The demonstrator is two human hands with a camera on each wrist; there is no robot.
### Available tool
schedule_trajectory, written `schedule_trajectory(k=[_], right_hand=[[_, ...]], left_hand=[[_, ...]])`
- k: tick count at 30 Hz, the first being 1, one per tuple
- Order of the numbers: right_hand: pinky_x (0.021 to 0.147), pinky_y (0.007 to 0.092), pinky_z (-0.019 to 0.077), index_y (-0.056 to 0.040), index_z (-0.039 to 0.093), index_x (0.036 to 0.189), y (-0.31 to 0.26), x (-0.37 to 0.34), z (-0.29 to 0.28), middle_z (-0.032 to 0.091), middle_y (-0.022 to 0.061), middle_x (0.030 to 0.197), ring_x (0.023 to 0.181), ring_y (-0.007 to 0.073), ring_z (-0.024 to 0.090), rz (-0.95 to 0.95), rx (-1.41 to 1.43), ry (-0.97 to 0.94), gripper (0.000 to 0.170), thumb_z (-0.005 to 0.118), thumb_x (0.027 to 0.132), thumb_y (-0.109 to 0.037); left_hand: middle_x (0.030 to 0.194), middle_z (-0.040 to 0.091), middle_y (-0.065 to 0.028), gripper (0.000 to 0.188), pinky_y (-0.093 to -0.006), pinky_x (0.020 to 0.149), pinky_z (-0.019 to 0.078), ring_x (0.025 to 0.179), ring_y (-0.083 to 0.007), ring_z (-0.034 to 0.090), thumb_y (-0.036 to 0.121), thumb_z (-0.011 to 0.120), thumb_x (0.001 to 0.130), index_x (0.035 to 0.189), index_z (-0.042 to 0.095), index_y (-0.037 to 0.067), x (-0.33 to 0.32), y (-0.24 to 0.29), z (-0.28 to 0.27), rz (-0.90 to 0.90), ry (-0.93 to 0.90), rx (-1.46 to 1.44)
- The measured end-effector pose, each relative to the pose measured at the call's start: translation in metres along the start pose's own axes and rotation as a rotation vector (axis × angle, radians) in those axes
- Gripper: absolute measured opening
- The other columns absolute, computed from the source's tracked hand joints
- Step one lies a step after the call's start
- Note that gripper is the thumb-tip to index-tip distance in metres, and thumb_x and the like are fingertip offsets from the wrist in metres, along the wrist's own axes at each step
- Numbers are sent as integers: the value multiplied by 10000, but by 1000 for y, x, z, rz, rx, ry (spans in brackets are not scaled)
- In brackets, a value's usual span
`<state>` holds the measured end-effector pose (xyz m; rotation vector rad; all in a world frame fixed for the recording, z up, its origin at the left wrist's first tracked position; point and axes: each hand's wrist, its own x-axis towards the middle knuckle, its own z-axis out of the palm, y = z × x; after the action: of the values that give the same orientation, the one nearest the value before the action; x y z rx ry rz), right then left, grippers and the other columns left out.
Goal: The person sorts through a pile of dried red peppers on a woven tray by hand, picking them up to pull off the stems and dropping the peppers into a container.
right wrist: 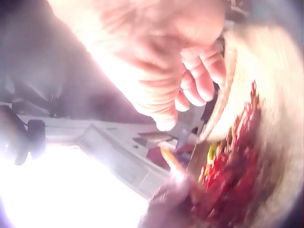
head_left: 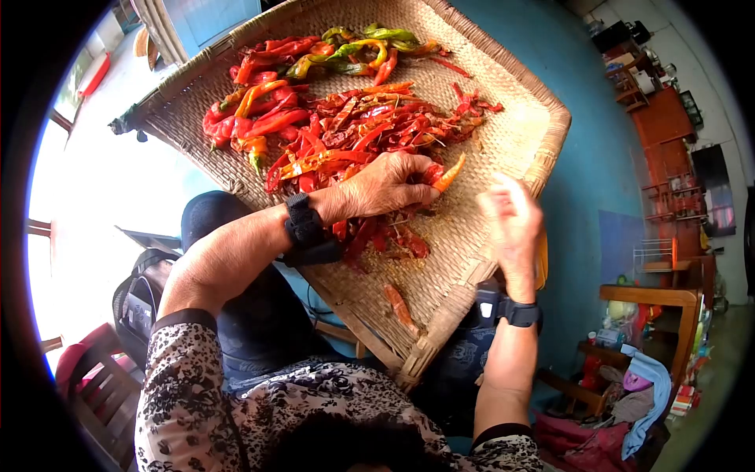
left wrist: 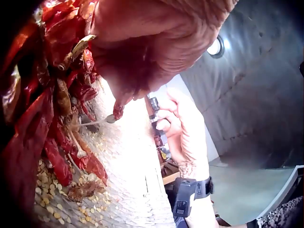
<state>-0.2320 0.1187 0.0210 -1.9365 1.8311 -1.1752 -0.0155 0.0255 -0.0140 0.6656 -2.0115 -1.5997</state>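
"what's in your left hand?"

"my left hand (head_left: 385,186) pinches an orange-tipped pepper (head_left: 451,174), thumb and fingers bent against it. the bright tip pokes out past my fingertips, over the woven tray, pointing away from me and to my right."

"and the other hand?"

"my right hand (head_left: 513,216) is well apart from that pepper, over by the tray's right edge. it's blurred, but the fingers hang loosely bent and i see nothing held in them."

"what's just around your grip?"

"the heap of red peppers (head_left: 366,130), shrivelled and glossy, lies beside and beyond my left hand. nearer me there are torn red pieces (head_left: 409,242), and pale seeds (left wrist: 50,202) are scattered on the weave next to them."

"further off?"

"a single dull red pepper (head_left: 400,306) lies alone by the near corner of the woven tray (head_left: 507,130). twisted green and yellow peppers (head_left: 370,51) sit at the far side, past the heap. i've a black strap (head_left: 301,223) on my left wrist and another on my right."

"and past the tray?"

"my dark trousers (head_left: 255,322) show beside its near edge. off to the right, a light blue cloth (head_left: 651,397) hangs by a wooden chair (head_left: 684,315)."
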Motion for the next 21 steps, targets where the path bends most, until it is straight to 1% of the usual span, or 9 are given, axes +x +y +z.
schedule_trajectory(k=[2,4,9,13,14,16,18,19,21], right_hand=[[588,295,497,-10,606,1080,-11,-5,31,638,74,800,700,151,622,56,210,-169,304,713,836,-158],[584,291,491,-11,604,1001,-19,1,39,638,61,754,687,145,619,18,143,-202,199,679,862,-131],[550,188,406,-35,605,923,-14,12,24,634,15,785,635,33,505,38,348,-4,47,591,925,-80],[632,209,426,-3,617,946,18,8,-11,611,-2,805,718,52,495,110,303,323,129,614,926,-131],[628,225,439,1,595,955,31,8,-23,645,14,795,703,64,517,66,18,448,135,584,942,-133],[615,244,449,-7,588,933,34,4,-44,671,41,787,692,78,545,15,-25,564,146,572,949,-151],[637,245,457,-21,596,929,43,-6,-65,677,68,768,689,82,564,164,-199,501,149,582,941,-169],[661,286,476,-29,600,944,51,-10,-72,662,77,778,716,143,603,280,-329,402,139,600,918,-166],[740,388,495,-30,604,1064,72,-17,-72,617,148,945,854,288,614,204,-690,318,231,647,860,-129]], left_hand=[[757,626,1,190,-278,668,487,723,-74,568,211,650,906,991,638,41,-4,7,1,-99,-26,-23],[736,630,-2,202,-282,680,486,729,-79,571,224,655,902,972,638,35,-5,10,3,16,-14,41],[786,633,-24,145,-276,684,484,747,-88,563,169,619,920,936,639,26,-3,0,-7,44,69,101],[794,630,-24,115,-283,678,490,730,-91,561,126,619,910,940,633,16,-1,-9,-12,5,90,110],[794,630,-24,115,-283,678,490,730,-91,561,126,619,910,940,633,16,-2,-7,-12,7,96,109],[798,628,-23,94,-280,671,493,721,-89,560,98,611,907,954,618,17,-2,-4,-11,-37,102,114],[800,626,-20,87,-275,668,493,721,-85,560,87,607,906,956,606,16,-3,-3,-10,-12,112,105],[802,624,-17,80,-271,665,494,722,-81,559,76,603,906,958,595,16,-3,-3,-10,9,120,97],[803,621,-14,72,-268,664,493,724,-78,558,69,596,907,956,588,16,-1,-8,-10,8,131,89]])
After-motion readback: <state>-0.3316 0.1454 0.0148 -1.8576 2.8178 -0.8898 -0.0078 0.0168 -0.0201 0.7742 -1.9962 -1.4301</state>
